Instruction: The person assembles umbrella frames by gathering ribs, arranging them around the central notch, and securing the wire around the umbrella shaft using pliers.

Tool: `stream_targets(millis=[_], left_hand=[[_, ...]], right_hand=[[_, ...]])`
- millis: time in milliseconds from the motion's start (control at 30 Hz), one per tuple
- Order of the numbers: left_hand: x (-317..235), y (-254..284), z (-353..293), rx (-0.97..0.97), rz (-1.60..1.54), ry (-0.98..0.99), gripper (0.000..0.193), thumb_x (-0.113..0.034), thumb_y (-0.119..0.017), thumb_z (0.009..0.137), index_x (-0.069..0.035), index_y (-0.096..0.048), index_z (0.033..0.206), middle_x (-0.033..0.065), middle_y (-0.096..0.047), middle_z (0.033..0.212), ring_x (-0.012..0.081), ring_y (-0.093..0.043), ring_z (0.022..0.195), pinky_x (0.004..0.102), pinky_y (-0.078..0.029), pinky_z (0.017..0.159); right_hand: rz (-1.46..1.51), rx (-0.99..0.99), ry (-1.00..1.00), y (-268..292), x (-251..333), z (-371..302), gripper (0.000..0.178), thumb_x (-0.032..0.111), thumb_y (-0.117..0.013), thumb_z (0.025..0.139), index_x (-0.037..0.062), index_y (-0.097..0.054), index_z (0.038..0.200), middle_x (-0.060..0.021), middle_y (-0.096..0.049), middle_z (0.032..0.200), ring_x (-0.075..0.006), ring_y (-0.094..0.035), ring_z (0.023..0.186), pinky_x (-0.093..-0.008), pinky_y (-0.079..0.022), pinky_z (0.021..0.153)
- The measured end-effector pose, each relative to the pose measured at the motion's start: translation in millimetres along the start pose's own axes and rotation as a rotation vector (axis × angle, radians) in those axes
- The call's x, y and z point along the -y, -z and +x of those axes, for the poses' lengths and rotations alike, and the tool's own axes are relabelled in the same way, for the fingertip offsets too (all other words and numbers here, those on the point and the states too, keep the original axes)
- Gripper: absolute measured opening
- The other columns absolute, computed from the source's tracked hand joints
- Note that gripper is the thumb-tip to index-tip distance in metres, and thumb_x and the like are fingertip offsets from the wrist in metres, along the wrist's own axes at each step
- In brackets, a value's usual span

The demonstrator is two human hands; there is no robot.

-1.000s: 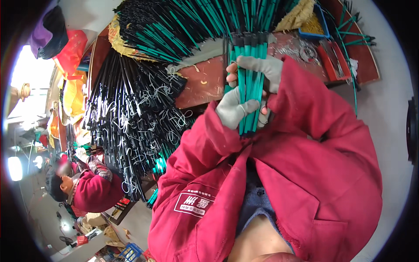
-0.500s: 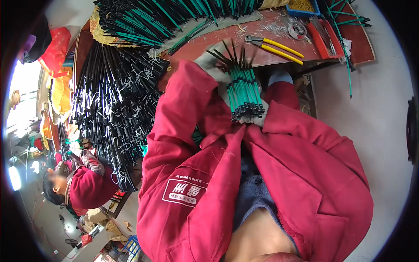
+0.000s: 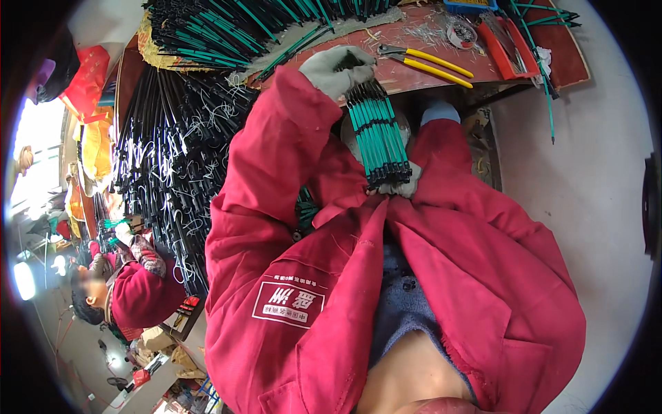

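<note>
A flat bundle of green rods with black joints and black ends [image 3: 379,134] is held in front of my chest. My right hand [image 3: 403,183], in a pale work glove, is closed round its near end, mostly hidden beneath the rods. At the far end my left hand [image 3: 336,70], gloved and darkly soiled on the fingers, curls over the black tips. Behind the bundle shows part of a round metallic thing [image 3: 353,138]. Cutters with yellow handles [image 3: 434,67] lie on the red table [image 3: 414,17], just beyond the bundle.
Green and black rods [image 3: 214,34] are heaped on the table's far left. Black rods with white strings [image 3: 179,159] hang in a mass at left. A red tray of tools [image 3: 507,45] and a dish of small parts [image 3: 462,33] stand far right. Another person [image 3: 141,290] works at left.
The loose dark tips that fanned out at the bundle's far end are now gathered under my left hand. That hand has come up over them; the right hand stays at the near end.
</note>
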State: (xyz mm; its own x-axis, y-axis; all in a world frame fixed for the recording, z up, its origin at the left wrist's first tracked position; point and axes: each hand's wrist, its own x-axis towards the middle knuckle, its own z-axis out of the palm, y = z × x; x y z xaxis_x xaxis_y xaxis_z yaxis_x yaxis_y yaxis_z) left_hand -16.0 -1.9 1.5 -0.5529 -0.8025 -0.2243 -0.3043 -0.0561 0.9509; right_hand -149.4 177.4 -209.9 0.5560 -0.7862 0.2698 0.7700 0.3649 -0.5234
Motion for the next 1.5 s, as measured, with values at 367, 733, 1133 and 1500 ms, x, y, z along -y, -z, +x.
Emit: stream_targets(millis=[367,733,1133,1500], left_hand=[[32.5,-14.6,11.1,-0.223,-0.600,-0.197,0.010,0.006,-0.053,0.078,0.001,-0.052,0.087,0.0112,-0.058,0.084,0.0216,-0.060,0.077,0.0318,-0.056,0.064],[38.3,-37.3,-22.1,-0.119,-0.578,-0.206,0.021,0.004,-0.056,0.078,0.004,-0.055,0.099,0.0122,-0.058,0.096,0.0197,-0.058,0.087,0.0296,-0.051,0.076],[17.4,-40.6,-9.7,-0.227,-0.706,-0.056,0.024,0.009,-0.055,0.075,0.005,-0.057,0.098,0.0083,-0.061,0.089,0.0136,-0.058,0.079,0.0228,-0.047,0.070],[19.1,-39.7,-9.5,-0.265,-0.669,-0.105,0.025,-0.001,-0.057,0.077,0.005,-0.055,0.102,0.0101,-0.060,0.089,0.0145,-0.059,0.077,0.0245,-0.048,0.071]], right_hand=[[-0.524,-0.369,-0.359,-38.8,32.0,-9.8,0.018,0.001,-0.059,0.077,0.0030,-0.059,0.094,-0.0069,-0.062,0.084,-0.0161,-0.059,0.080,-0.0292,-0.048,0.074],[-2.072,-0.040,-0.854,-42.4,150.4,70.3,0.056,0.026,-0.072,0.056,0.0173,-0.054,0.108,-0.0100,-0.056,0.103,-0.0303,-0.056,0.091,-0.0372,-0.048,0.074],[-1.872,-0.284,0.058,-19.7,158.9,111.1,0.019,0.023,-0.059,0.074,0.0115,-0.059,0.090,-0.0048,-0.058,0.086,-0.0241,-0.058,0.077,-0.0313,-0.047,0.066],[-2.209,-1.018,0.172,-0.7,297.8,53.9,0.016,0.015,-0.056,0.076,0.0080,-0.058,0.090,-0.0102,-0.057,0.086,-0.0274,-0.057,0.078,-0.0338,-0.046,0.068]])
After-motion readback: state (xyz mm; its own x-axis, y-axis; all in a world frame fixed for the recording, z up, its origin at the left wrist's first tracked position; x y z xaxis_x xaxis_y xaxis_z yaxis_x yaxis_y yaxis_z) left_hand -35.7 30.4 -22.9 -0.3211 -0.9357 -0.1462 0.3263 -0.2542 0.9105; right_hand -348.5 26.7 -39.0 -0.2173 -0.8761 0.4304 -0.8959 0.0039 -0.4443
